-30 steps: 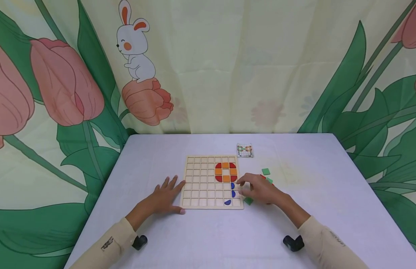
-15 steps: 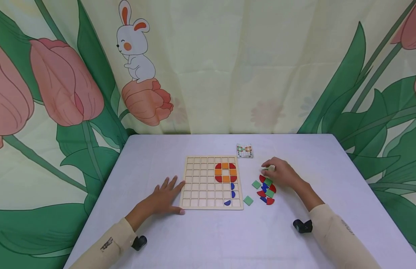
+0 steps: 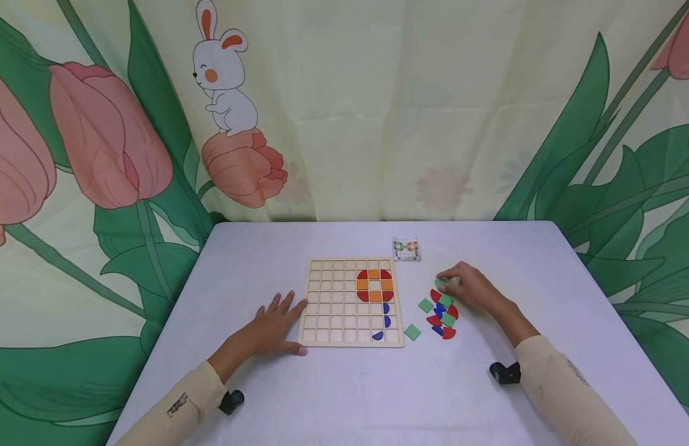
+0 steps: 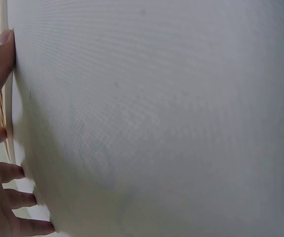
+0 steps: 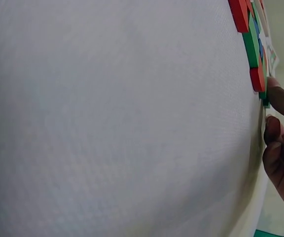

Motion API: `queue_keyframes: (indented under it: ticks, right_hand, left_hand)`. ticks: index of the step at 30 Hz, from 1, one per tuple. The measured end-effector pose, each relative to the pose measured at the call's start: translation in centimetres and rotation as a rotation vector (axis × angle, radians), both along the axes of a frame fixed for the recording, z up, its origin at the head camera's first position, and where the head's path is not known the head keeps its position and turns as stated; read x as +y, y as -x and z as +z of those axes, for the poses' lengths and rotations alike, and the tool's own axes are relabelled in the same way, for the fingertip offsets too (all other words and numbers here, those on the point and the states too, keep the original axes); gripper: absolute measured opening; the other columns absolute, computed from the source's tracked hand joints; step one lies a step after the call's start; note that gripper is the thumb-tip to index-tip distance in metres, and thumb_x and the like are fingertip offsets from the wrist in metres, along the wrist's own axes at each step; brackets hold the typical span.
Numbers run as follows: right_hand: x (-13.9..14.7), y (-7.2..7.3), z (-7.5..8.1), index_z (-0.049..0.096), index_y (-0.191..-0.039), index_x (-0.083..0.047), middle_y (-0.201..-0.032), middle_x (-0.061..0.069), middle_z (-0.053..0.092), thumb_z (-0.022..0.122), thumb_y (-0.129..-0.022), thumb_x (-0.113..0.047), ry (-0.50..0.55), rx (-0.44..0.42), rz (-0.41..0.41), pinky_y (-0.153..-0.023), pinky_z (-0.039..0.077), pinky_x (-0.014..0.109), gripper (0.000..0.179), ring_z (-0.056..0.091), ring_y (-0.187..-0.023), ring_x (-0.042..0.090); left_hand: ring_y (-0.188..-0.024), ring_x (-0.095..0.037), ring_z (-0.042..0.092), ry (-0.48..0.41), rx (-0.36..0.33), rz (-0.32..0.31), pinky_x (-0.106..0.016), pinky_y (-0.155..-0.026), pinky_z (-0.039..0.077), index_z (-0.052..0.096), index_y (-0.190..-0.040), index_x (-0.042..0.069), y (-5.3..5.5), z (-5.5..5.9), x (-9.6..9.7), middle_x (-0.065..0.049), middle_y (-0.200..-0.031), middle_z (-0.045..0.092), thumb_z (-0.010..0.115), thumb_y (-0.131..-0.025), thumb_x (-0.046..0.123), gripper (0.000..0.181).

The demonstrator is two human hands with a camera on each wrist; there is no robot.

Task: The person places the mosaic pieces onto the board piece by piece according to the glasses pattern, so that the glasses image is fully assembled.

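My left hand [image 3: 273, 327] lies spread at the left side of a wooden grid board [image 3: 329, 301], thumb and forefinger touching its edge. Its straight fingers also show in the left wrist view. Over at the right, my right hand [image 3: 471, 288] pinches a green square tile [image 3: 439, 282] between thumb and fingertips, the hand partly covering it. Red quarter-round and orange square tiles [image 3: 374, 274] form a ring in the board's upper right. Below that ring sit three blue half-round tiles [image 3: 387, 321].
Loose red, green and blue tiles [image 3: 447, 320] lie in a heap right of the board. Two green squares lie apart from it, one a green tile [image 3: 413, 332] near the board's corner. A small pattern card [image 3: 407, 249] rests behind the board.
My right hand has moved from the board's right edge, back and to the right past the heap, and its fingertips have closed on a green square tile. The left hand stays put.
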State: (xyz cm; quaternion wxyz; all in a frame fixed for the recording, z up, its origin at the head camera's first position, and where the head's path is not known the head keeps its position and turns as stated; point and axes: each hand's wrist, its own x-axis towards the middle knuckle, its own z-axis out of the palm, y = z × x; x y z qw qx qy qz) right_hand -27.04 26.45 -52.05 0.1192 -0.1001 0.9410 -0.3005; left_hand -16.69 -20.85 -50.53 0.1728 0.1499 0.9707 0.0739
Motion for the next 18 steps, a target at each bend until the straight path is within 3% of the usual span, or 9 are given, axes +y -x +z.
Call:
queue_keyframes:
  ticks: [10, 18]
  right_hand:
    - [-0.2, 0.3, 0.1, 0.069, -0.113, -0.011, -0.113, 0.011, 0.064, 0.076, -0.091, -0.023, -0.009, -0.015, 0.007, -0.09, 0.055, 0.044, 0.026, 0.058, -0.111, 0.031]
    - [0.8, 0.1, 1.4, 0.07, -0.113, -0.011, -0.107, 0.008, 0.068, 0.07, -0.095, -0.018, -0.003, -0.018, 0.095, -0.091, 0.054, 0.047, 0.019, 0.059, -0.106, 0.029]
  left_hand:
    - [-0.153, -0.048, 0.009, -0.002, -0.01, 0.002, -0.073, -0.113, 0.022, 0.025, -0.161, 0.022, 0.0, 0.1, 0.0, -0.018, -0.168, 0.015, 0.075, -0.075, 0.068, 0.109]
    - [-0.153, -0.049, 0.01, -0.008, -0.009, 0.002, -0.074, -0.112, 0.022, 0.026, -0.16, 0.022, 0.1, 0.1, 0.1, -0.018, -0.168, 0.016, 0.075, -0.075, 0.068, 0.109]
